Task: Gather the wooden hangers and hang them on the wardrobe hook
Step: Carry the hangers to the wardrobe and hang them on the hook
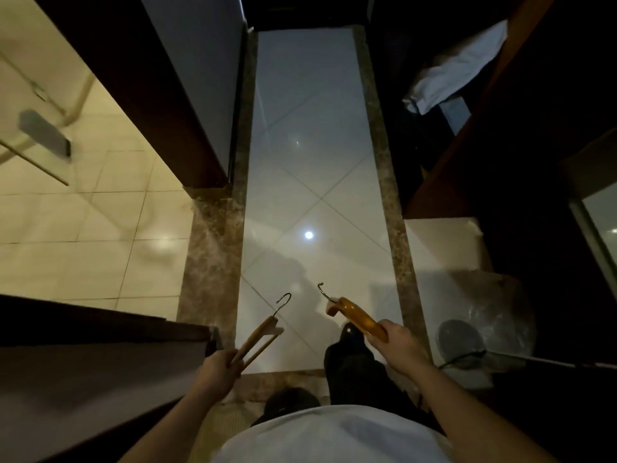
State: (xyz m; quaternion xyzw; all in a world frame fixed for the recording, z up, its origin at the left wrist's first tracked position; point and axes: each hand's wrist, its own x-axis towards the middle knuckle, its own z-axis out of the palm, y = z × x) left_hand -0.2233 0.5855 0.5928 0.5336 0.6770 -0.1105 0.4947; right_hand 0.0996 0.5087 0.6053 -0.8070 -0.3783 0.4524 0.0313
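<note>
Stands at the near end of the pale floor strip (pixel 310 145), one hanger per hand. Grips the thin hanger (pixel 258 339) in the left hand (pixel 218 365), fingers curled tight round the bunched lower ends of arm and bar, metal hook pointing up and forward over the strip's near-left part. Grips the broad hanger (pixel 359 317) in the right hand (pixel 397 339), fingers wrapped round one wooden end, thumb hidden so cannot tell the exact clamp, hook aimed forward over the strip's near middle. Held by the ends, probably to leave both hooks free for slipping onto the wardrobe hook, and kept apart, probably so nothing tangles. Judged as mid-carry: hangers gathered, not yet hung. Open dark wardrobe (pixel 467 182) right of the strip, with a pale folded cloth (pixel 457 75) on a shelf toward the strip's far right. No wardrobe hook visible, interior too dark to tell. Grey round thing under plastic (pixel 460 339) right of the strip's near end. Next move likely needs a turn toward the wardrobe and a lift of each hook. Risk: hangers knocking shelf edges in the dim light.
</note>
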